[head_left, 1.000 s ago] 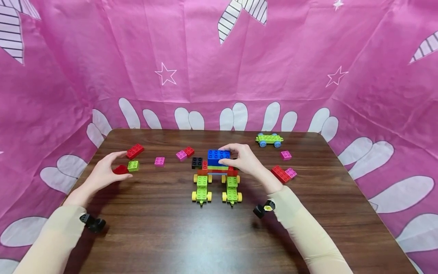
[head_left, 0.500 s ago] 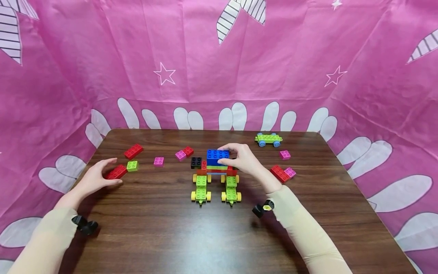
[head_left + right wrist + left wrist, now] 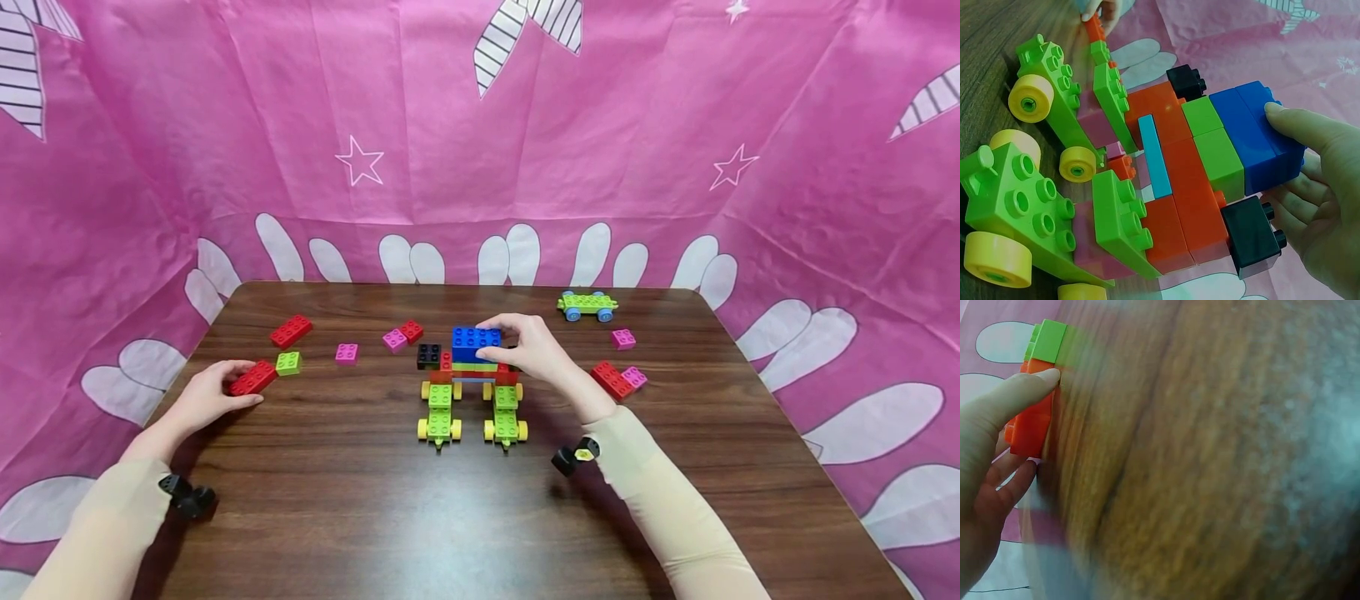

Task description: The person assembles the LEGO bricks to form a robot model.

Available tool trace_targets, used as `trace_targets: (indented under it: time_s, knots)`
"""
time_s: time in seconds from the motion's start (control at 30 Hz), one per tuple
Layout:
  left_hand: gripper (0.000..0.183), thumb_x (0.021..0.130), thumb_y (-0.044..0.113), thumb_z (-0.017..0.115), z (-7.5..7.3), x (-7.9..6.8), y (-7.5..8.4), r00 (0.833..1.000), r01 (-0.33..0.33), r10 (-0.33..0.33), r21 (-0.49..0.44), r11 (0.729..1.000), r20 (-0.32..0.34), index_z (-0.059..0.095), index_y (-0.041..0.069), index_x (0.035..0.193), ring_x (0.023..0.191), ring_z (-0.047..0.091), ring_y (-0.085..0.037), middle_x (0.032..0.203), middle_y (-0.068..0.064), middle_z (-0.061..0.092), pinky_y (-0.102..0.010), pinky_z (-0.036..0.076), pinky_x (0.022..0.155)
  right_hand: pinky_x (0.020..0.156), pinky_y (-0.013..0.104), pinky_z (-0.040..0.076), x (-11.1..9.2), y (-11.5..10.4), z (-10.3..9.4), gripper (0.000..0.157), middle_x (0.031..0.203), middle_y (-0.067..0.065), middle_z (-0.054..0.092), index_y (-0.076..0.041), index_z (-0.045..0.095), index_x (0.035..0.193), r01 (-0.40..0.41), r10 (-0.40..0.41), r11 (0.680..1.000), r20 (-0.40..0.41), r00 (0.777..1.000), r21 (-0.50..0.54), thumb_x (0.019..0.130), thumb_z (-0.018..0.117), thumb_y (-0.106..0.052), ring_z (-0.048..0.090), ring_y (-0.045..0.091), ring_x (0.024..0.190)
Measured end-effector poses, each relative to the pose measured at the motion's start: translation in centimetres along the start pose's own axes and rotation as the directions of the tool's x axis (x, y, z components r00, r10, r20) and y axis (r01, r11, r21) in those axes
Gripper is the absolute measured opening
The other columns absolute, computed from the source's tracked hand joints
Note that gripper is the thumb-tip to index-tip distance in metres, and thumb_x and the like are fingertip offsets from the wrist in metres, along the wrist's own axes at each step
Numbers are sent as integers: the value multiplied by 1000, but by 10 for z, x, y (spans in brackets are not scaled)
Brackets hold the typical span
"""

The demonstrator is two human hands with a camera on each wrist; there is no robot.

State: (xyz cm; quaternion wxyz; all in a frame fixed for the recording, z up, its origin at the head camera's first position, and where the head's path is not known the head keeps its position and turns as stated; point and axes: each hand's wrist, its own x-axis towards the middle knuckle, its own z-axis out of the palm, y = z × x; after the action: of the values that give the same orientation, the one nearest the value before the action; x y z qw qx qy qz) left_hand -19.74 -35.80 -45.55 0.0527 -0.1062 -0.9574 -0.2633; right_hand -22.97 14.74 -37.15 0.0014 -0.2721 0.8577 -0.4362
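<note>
My left hand (image 3: pixel 206 396) holds a long red brick (image 3: pixel 253 378) on the table at the left, thumb on the near side and fingers on the far side. A small lime brick (image 3: pixel 288 363) stands against that brick's end. In the middle my right hand (image 3: pixel 528 346) grips the blue bricks (image 3: pixel 1244 128) on top of a built model. Its thumb lies on one blue side; the other fingers are partly hidden behind. Below the blue come lime, red and black bricks (image 3: pixel 1250 234), then two lime wheeled bases (image 3: pixel 439 427) with yellow wheels.
Another red brick (image 3: pixel 291 331) and a pink brick (image 3: pixel 347 354) lie at the left. A pink and red pair (image 3: pixel 395 339) sits behind the model. At the right are a red brick (image 3: pixel 612 379), pink bricks (image 3: pixel 623 339) and a lime car base (image 3: pixel 587 305) with blue wheels.
My left hand moved left and toward me, its fingers closing round the long red brick. The right hand has stayed on the blue bricks.
</note>
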Motion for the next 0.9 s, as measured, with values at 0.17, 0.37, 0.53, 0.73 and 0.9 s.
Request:
trace_targets:
  time_s: [0.17, 0.37, 0.53, 0.73, 0.9]
  knots:
    - [55, 76, 19, 81, 2, 1, -1, 1000, 18, -18, 2, 1000, 0, 58, -9, 117, 83, 58, -23, 98, -25, 64, -27, 43, 67, 85, 40, 55, 0, 1, 0, 35, 109, 9, 71, -6, 69, 114, -8, 8, 1000, 1, 1000, 10, 82, 77, -20, 66, 22, 94]
    - [49, 78, 15, 79, 4, 0, -3, 1000, 9, -8, 29, 1000, -6, 59, -10, 115, 85, 60, -32, 99, -28, 64, -37, 45, 69, 85, 39, 55, 0, 2, 1, 35, 109, 9, 71, -7, 69, 114, -8, 8, 1000, 2, 1000, 11, 82, 77, -21, 66, 21, 94]
    - [43, 76, 8, 76, 4, -3, -2, 998, -17, 20, 42, 999, -57, 60, -10, 112, 88, 58, -38, 102, -31, 62, -37, 44, 70, 85, 39, 55, 0, 2, 1, 36, 109, 8, 71, -7, 69, 114, -7, 7, 1000, 0, 1000, 7, 82, 77, -21, 66, 21, 94]
    - [43, 74, 5, 78, -3, -1, 8, 987, -43, 49, 43, 998, -151, 61, -8, 111, 80, 56, -20, 101, -31, 63, -26, 40, 65, 85, 39, 55, 0, 2, 0, 35, 110, 8, 71, -8, 69, 114, -2, 2, 1000, 5, 1000, 4, 83, 77, -22, 66, 21, 95]
    - [42, 75, 4, 78, -8, 6, 25, 977, -92, 87, -19, 996, -193, 63, -6, 113, 82, 42, 15, 103, -27, 63, -8, 38, 64, 85, 39, 55, 0, 2, 0, 35, 109, 8, 71, -7, 69, 114, -4, 4, 1000, 10, 1000, 5, 83, 77, -22, 66, 21, 95]
